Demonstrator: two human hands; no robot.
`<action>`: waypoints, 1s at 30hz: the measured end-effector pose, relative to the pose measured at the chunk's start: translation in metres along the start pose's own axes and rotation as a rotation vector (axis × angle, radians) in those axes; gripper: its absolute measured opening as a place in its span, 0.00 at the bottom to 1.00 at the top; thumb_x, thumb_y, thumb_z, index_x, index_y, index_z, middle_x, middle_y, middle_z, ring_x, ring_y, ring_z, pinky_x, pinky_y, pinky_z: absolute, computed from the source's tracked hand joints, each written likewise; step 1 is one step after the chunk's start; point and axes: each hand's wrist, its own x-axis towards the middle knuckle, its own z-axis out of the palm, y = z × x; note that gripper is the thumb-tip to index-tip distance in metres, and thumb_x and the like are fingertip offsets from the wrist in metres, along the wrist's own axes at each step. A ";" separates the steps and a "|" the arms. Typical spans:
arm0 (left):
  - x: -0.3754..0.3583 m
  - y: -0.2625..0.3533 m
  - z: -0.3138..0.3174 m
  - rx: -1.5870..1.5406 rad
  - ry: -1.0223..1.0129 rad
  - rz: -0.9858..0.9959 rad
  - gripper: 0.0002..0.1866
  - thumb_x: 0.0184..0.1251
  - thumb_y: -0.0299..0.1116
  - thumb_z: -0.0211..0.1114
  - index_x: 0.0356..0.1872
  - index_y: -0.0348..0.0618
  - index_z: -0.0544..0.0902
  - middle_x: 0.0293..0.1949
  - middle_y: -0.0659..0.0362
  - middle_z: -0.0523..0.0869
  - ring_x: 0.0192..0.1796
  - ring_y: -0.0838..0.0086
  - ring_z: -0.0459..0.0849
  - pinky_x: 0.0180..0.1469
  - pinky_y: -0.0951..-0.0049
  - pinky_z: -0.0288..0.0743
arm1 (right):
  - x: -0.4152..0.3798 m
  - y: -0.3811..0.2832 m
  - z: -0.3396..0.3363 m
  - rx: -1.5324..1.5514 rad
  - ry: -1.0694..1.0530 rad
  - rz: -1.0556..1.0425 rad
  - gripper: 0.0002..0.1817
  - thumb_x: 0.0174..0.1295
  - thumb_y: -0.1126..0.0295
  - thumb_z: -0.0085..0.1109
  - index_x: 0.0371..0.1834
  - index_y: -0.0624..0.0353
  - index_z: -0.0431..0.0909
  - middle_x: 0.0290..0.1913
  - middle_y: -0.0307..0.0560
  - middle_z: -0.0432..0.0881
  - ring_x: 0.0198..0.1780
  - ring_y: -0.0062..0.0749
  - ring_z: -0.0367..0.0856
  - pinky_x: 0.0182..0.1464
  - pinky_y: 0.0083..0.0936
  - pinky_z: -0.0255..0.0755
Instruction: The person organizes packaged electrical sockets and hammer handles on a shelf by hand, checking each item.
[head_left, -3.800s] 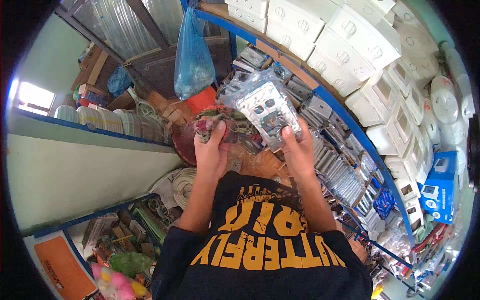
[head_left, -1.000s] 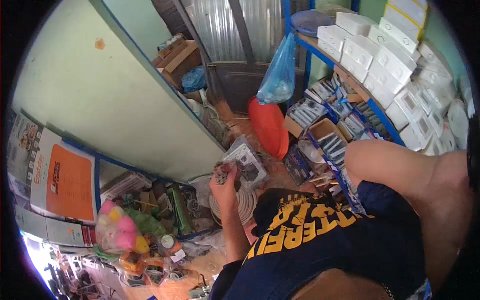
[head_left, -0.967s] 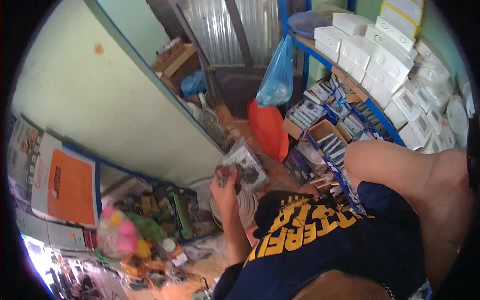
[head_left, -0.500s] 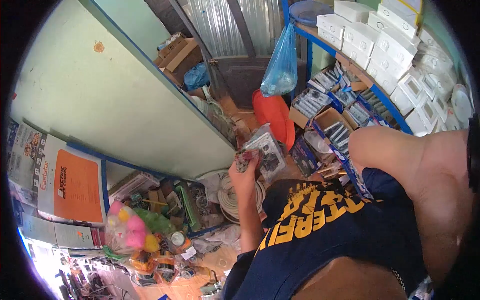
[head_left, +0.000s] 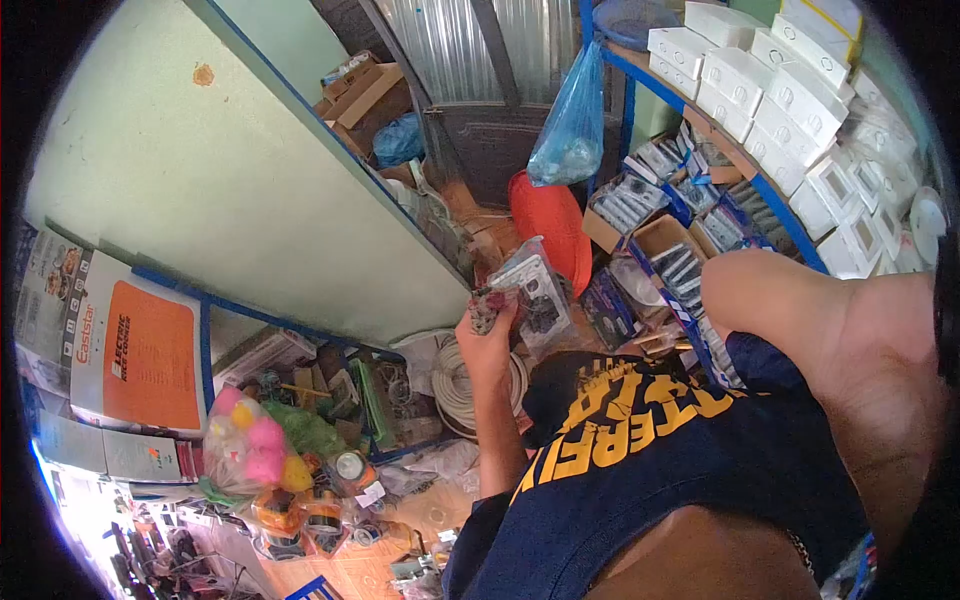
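Note:
My left hand point(head_left: 487, 335) is raised in front of my dark blue shirt point(head_left: 660, 450), its fingers closed round a clear plastic packet point(head_left: 540, 300). A pale plate with dark parts shows inside the packet. In the same grip is a small grey and reddish bundle point(head_left: 489, 308) whose kind I cannot make out. My right arm point(head_left: 790, 290) bends out to the right edge, and its hand lies outside the picture. Below the left hand, a coil of white cable point(head_left: 455, 385) rests on the floor.
Blue-framed shelving point(head_left: 740, 140) at right bears stacked white boxes point(head_left: 790, 100), with cartons of packaged parts point(head_left: 665, 245) below. A blue bag point(head_left: 570, 130) hangs above a red plastic container point(head_left: 550, 225). At left are a panel point(head_left: 260, 200), a rice cooker box point(head_left: 150, 355) and bagged goods point(head_left: 245, 445).
The view has shifted slightly. My left hand keeps hold of the packet and the bundle in almost the same place, and the right arm stays bent.

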 end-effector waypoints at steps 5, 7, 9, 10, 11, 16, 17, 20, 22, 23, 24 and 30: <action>-0.020 0.083 -0.028 0.288 0.455 0.138 0.16 0.57 0.23 0.71 0.46 0.35 0.80 0.41 0.59 0.82 0.39 0.71 0.81 0.47 0.70 0.77 | 0.001 0.001 -0.003 -0.015 0.003 0.003 0.26 0.61 0.55 0.60 0.56 0.61 0.71 0.47 0.48 0.75 0.39 0.29 0.75 0.41 0.30 0.72; -0.034 0.144 -0.049 0.268 0.634 0.508 0.16 0.57 0.24 0.71 0.46 0.35 0.80 0.41 0.58 0.82 0.39 0.71 0.81 0.47 0.70 0.77 | 0.000 0.002 -0.008 -0.023 0.000 0.008 0.26 0.61 0.55 0.60 0.56 0.61 0.71 0.47 0.48 0.75 0.39 0.29 0.75 0.41 0.30 0.72; -0.042 0.186 -0.069 0.300 0.712 0.864 0.16 0.57 0.24 0.72 0.47 0.35 0.80 0.41 0.58 0.82 0.39 0.71 0.81 0.47 0.69 0.77 | 0.000 0.004 -0.011 -0.030 0.005 0.011 0.26 0.61 0.55 0.60 0.56 0.61 0.70 0.47 0.48 0.75 0.39 0.29 0.75 0.41 0.30 0.72; -0.044 0.201 -0.077 0.317 0.736 0.985 0.16 0.57 0.24 0.72 0.47 0.35 0.80 0.41 0.58 0.82 0.40 0.71 0.81 0.47 0.69 0.77 | 0.000 0.005 -0.013 -0.031 0.006 0.012 0.26 0.61 0.55 0.60 0.56 0.61 0.70 0.47 0.48 0.75 0.39 0.29 0.75 0.41 0.30 0.72; -0.043 0.211 -0.083 0.335 0.745 1.066 0.17 0.57 0.24 0.72 0.47 0.35 0.80 0.41 0.58 0.82 0.40 0.70 0.81 0.47 0.69 0.77 | 0.000 0.007 -0.013 -0.028 0.008 0.012 0.26 0.61 0.55 0.60 0.56 0.61 0.70 0.47 0.48 0.75 0.39 0.29 0.75 0.41 0.30 0.72; -0.024 0.223 -0.089 0.390 0.670 1.174 0.17 0.56 0.24 0.72 0.47 0.34 0.79 0.41 0.57 0.83 0.40 0.70 0.82 0.47 0.68 0.78 | 0.001 0.013 -0.009 -0.017 0.016 0.019 0.26 0.62 0.55 0.59 0.57 0.60 0.70 0.47 0.48 0.75 0.40 0.29 0.75 0.41 0.30 0.72; -0.019 0.222 -0.089 0.394 0.650 1.172 0.17 0.56 0.24 0.73 0.47 0.34 0.79 0.41 0.57 0.83 0.40 0.70 0.82 0.47 0.68 0.78 | 0.001 0.014 -0.009 -0.016 0.016 0.018 0.26 0.62 0.55 0.59 0.57 0.60 0.70 0.47 0.48 0.75 0.40 0.29 0.75 0.41 0.30 0.72; -0.005 0.215 -0.083 0.393 0.581 1.144 0.18 0.56 0.24 0.73 0.47 0.34 0.79 0.42 0.57 0.83 0.40 0.69 0.82 0.47 0.68 0.79 | 0.000 0.016 -0.006 -0.016 0.019 0.021 0.26 0.62 0.55 0.59 0.57 0.60 0.69 0.48 0.48 0.74 0.40 0.29 0.75 0.41 0.30 0.72; 0.003 0.211 -0.080 0.388 0.552 1.127 0.18 0.56 0.24 0.73 0.47 0.34 0.79 0.42 0.56 0.83 0.40 0.69 0.82 0.47 0.67 0.79 | -0.001 0.017 -0.004 -0.007 0.016 0.023 0.26 0.62 0.55 0.58 0.58 0.60 0.69 0.48 0.48 0.74 0.40 0.29 0.75 0.41 0.30 0.72; 0.006 0.208 -0.077 0.385 0.534 1.117 0.18 0.56 0.24 0.73 0.47 0.34 0.79 0.42 0.56 0.83 0.40 0.69 0.82 0.47 0.67 0.79 | -0.001 0.017 -0.003 -0.004 0.020 0.023 0.26 0.63 0.55 0.58 0.58 0.60 0.69 0.48 0.48 0.74 0.40 0.29 0.75 0.41 0.30 0.72; 0.009 0.206 -0.076 0.385 0.526 1.114 0.18 0.56 0.24 0.73 0.47 0.34 0.79 0.42 0.56 0.83 0.41 0.69 0.82 0.47 0.67 0.79 | -0.001 0.017 -0.002 -0.004 0.019 0.025 0.26 0.63 0.55 0.58 0.58 0.60 0.69 0.48 0.48 0.74 0.40 0.29 0.75 0.41 0.30 0.72; 0.020 0.200 -0.068 0.384 0.484 1.094 0.19 0.56 0.25 0.74 0.48 0.34 0.78 0.42 0.55 0.83 0.41 0.68 0.83 0.47 0.66 0.80 | 0.000 0.021 0.002 -0.002 0.014 0.031 0.26 0.63 0.55 0.57 0.59 0.60 0.69 0.48 0.48 0.74 0.40 0.29 0.75 0.41 0.30 0.72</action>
